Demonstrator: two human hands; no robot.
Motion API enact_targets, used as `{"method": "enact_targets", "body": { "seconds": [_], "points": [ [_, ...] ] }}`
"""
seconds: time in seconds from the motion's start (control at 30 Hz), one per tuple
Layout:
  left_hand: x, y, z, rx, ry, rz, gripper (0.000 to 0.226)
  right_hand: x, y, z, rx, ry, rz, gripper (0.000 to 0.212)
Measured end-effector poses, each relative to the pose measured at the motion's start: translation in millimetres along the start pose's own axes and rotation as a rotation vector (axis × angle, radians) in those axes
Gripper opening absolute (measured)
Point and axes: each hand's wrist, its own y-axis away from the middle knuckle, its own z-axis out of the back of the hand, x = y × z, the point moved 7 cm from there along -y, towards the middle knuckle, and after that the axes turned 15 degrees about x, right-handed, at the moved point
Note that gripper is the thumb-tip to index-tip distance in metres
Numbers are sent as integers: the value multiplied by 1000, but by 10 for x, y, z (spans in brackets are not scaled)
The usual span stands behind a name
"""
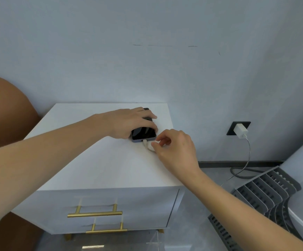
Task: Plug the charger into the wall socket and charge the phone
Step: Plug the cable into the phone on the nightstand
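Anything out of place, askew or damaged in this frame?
Nothing serious. The charger sits in the socket, and the cable meets the phone on the nightstand. Only oddities: thin dark scuff marks on the wall, and a grey slotted rack lying tilted on the floor.

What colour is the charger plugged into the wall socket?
White, against the black wall socket; the charger shows clearly in the head view.
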Motion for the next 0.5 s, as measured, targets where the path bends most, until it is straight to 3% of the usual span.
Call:
{"method": "enact_targets", "body": {
  "seconds": [0.13, 0.23, 0.33, 0.5],
  "points": [
    [124, 190, -79, -197, 227, 116, 86, -10, -4, -25, 4, -2, 8, 8],
    [284, 433, -243, -366, 476, 348, 75, -27, -7, -33, 6, -2, 16, 8],
    [313, 520, -525, -342, 552, 501, 70, -41, -4, -44, -2, 0, 22, 10],
    [302, 518, -640, -341, 563, 519, 87, -33, -21, -52, -5, 6, 47, 13]
  ]
}}
